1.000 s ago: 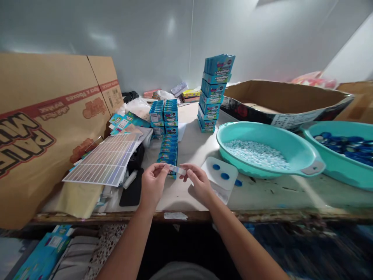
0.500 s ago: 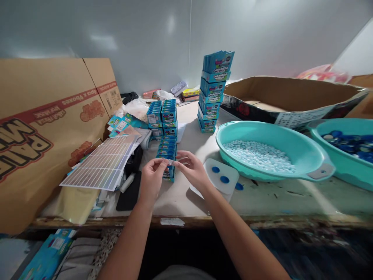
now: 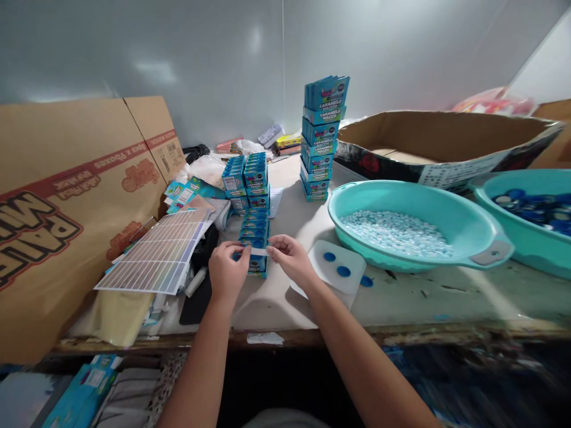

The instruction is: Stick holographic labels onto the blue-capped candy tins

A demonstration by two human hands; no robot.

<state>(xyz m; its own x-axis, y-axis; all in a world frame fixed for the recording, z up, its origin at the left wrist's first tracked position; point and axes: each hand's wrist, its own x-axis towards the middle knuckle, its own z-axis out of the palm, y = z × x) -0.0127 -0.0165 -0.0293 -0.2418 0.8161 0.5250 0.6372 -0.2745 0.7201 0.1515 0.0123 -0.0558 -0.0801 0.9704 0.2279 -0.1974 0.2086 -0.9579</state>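
Note:
Between my hands a short pale strip (image 3: 259, 252), like a label or piece of tape, is stretched sideways. My left hand (image 3: 229, 270) pinches its left end, and my right hand (image 3: 289, 257) pinches the right end. Right behind and below the strip stands a row of small blue candy packets (image 3: 255, 229) in a display box, with round blue discs showing on them. To the left of my hands lies a sheet of strip labels (image 3: 156, 252) with white dividing lines. Right of my right hand is a white tray or lid (image 3: 332, 261) with blue round discs on it.
A tall stack of blue candy boxes (image 3: 317, 160) stands behind, beside shorter stacked boxes (image 3: 246, 178). On the right are a turquoise basin (image 3: 464, 211) of pale candies, another basin (image 3: 526, 238) of blue discs and a cardboard tray (image 3: 401, 137). A large carton (image 3: 80, 196) borders the left.
My hands have drawn slightly apart, and the strip between them now shows flat and longer. The camera view has shifted a little.

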